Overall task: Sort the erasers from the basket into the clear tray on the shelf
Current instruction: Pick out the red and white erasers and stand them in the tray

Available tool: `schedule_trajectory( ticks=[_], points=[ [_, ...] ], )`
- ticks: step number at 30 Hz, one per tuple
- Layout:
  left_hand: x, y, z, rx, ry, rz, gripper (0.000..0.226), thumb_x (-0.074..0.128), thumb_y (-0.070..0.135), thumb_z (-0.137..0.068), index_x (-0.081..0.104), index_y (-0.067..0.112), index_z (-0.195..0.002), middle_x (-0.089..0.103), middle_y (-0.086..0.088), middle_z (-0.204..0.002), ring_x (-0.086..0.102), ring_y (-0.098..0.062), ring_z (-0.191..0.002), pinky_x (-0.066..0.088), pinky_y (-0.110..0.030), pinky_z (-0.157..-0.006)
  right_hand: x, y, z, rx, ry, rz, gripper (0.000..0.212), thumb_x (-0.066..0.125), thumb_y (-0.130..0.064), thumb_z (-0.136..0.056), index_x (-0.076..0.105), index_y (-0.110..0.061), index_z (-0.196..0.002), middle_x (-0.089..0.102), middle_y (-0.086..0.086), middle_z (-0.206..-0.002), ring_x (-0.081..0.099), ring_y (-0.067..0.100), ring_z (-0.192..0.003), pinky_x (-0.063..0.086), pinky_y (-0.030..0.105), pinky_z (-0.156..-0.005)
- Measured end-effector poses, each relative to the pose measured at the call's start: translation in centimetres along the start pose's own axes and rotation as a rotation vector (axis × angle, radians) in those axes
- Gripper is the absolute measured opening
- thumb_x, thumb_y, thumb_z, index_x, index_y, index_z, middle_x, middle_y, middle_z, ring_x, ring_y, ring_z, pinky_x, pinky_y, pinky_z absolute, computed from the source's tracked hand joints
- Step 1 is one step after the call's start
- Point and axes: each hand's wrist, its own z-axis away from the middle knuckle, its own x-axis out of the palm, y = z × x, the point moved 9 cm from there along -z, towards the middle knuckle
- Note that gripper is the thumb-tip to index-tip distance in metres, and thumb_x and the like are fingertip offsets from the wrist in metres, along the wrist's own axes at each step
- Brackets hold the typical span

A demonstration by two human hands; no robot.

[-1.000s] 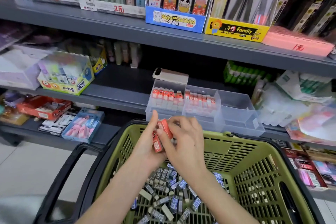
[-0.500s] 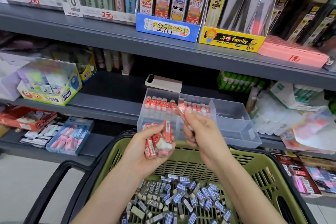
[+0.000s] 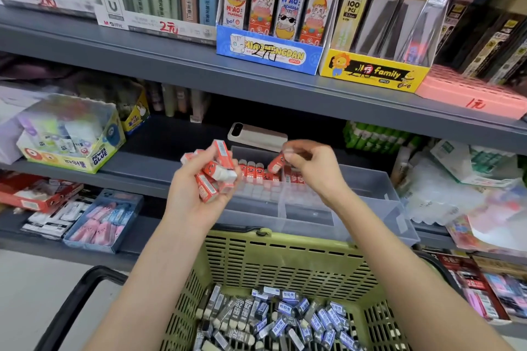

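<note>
My left hand [image 3: 194, 196] holds a bunch of red-sleeved erasers [image 3: 216, 171] just left of the clear tray [image 3: 370, 208] on the middle shelf. My right hand [image 3: 310, 168] pinches a single red eraser [image 3: 276, 163] above the tray's middle compartment. A row of red erasers [image 3: 256, 171] stands along the back of the tray's left and middle compartments; the right compartment holds nothing. Below, the green basket [image 3: 285, 259] holds several blue-and-white and grey erasers [image 3: 285, 319].
A phone [image 3: 256, 135] lies on the shelf behind the tray. A glue box [image 3: 71, 139] stands at the left, green glue sticks [image 3: 379, 137] and bagged goods at the right. A blue box of pink erasers [image 3: 102, 219] sits on the lower shelf. Lead boxes line the upper shelf.
Both hands rose from over the basket to the tray. The right hand took one red eraser from the left hand's bunch and carried it over the tray.
</note>
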Motion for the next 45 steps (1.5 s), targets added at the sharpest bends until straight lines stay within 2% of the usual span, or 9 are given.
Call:
schedule_trajectory(
  ticks=[7,12,21,26,29,37,40,43,45],
  points=[
    [0.3,0.7,-2.0,0.024,-0.010,0.021,0.008,0.073,0.011,-0.063,0.074,0.007,-0.056,0.070,-0.011,-0.073,0.070,-0.019,-0.065,0.058,-0.031,-0.062,3.1,1.0,-2.7,0.028,-0.205,0.161,0.017,0.057,-0.011,-0.091,0.070,-0.015,-0.101,0.065,0.000,-0.087,0.052,-0.002,-0.057,0.036,0.007,-0.045],
    [0.2,0.5,-2.8,0.009,-0.028,0.074,0.013,0.072,0.009,-0.067,0.073,0.008,-0.054,0.071,-0.011,-0.074,0.070,-0.020,-0.070,0.056,-0.030,-0.061,4.1,1.3,-3.0,0.081,-0.250,0.132,0.016,0.057,-0.012,-0.092,0.069,-0.018,-0.100,0.068,0.005,-0.101,0.062,0.022,-0.096,0.047,0.022,-0.073],
    [-1.3,0.0,-3.1,0.006,-0.025,0.121,0.028,0.072,0.009,-0.066,0.065,0.005,-0.093,0.072,-0.013,-0.079,0.071,-0.023,-0.073,0.058,-0.032,-0.063,4.2,1.6,-4.4,-0.011,-0.302,0.532,0.024,0.050,-0.015,-0.093,0.070,-0.020,-0.104,0.063,0.006,-0.118,0.059,0.022,-0.100,0.049,0.028,-0.083],
    [-1.5,0.0,-3.2,0.012,-0.036,0.031,0.009,0.072,0.012,-0.066,0.077,0.005,-0.070,0.072,-0.012,-0.077,0.071,-0.021,-0.070,0.058,-0.031,-0.061,5.3,1.8,-4.0,0.012,-0.297,0.391,0.022,0.060,-0.018,-0.089,0.067,-0.016,-0.110,0.067,-0.001,-0.103,0.062,0.019,-0.099,0.050,0.031,-0.088],
    [-1.6,-0.1,-3.2,0.016,-0.035,0.031,0.019,0.073,0.013,-0.065,0.074,0.005,-0.082,0.073,-0.012,-0.078,0.071,-0.022,-0.069,0.057,-0.031,-0.059,4.8,2.8,-4.0,0.082,-0.272,0.322,0.017,0.069,-0.026,-0.083,0.064,-0.020,-0.098,0.066,-0.005,-0.090,0.063,0.017,-0.091,0.051,0.030,-0.082],
    [-1.1,-0.3,-3.1,0.030,-0.072,-0.085,0.018,0.069,0.024,-0.068,0.077,0.012,-0.058,0.073,-0.007,-0.072,0.072,-0.018,-0.070,0.058,-0.029,-0.063,5.0,1.3,-2.9,-0.232,-0.177,0.898,0.028,0.058,-0.042,-0.088,0.069,-0.030,-0.110,0.062,-0.002,-0.113,0.042,0.021,-0.106,0.031,0.029,-0.088],
    [-0.8,-0.1,-3.0,0.050,-0.090,-0.102,0.017,0.068,0.022,-0.069,0.077,0.012,-0.059,0.073,-0.008,-0.071,0.072,-0.018,-0.068,0.057,-0.029,-0.059,4.4,-1.0,-1.7,-0.227,-0.074,0.594,0.029,0.054,-0.036,-0.092,0.071,-0.018,-0.105,0.066,0.003,-0.108,0.052,0.023,-0.106,0.034,0.034,-0.095],
    [-0.2,-0.1,-2.9,0.081,-0.151,-0.273,0.014,0.067,0.025,-0.071,0.075,0.014,-0.073,0.073,-0.007,-0.077,0.071,-0.017,-0.070,0.057,-0.029,-0.058,6.1,-3.2,0.5,-0.073,-0.279,-0.018,0.043,0.049,-0.041,-0.094,0.068,-0.002,-0.095,0.066,0.021,-0.095,0.061,0.033,-0.093,0.047,0.047,-0.086],
    [0.3,-0.7,-2.6,0.073,-0.220,-0.421,0.024,0.065,0.027,-0.074,0.071,0.011,-0.090,0.074,-0.008,-0.087,0.072,-0.019,-0.078,0.057,-0.030,-0.060,6.9,-4.5,1.8,-0.057,-0.394,-0.116,0.029,0.056,-0.036,-0.092,0.071,-0.012,-0.095,0.069,0.014,-0.089,0.065,0.019,-0.081,0.052,0.032,-0.080]
  ],
)
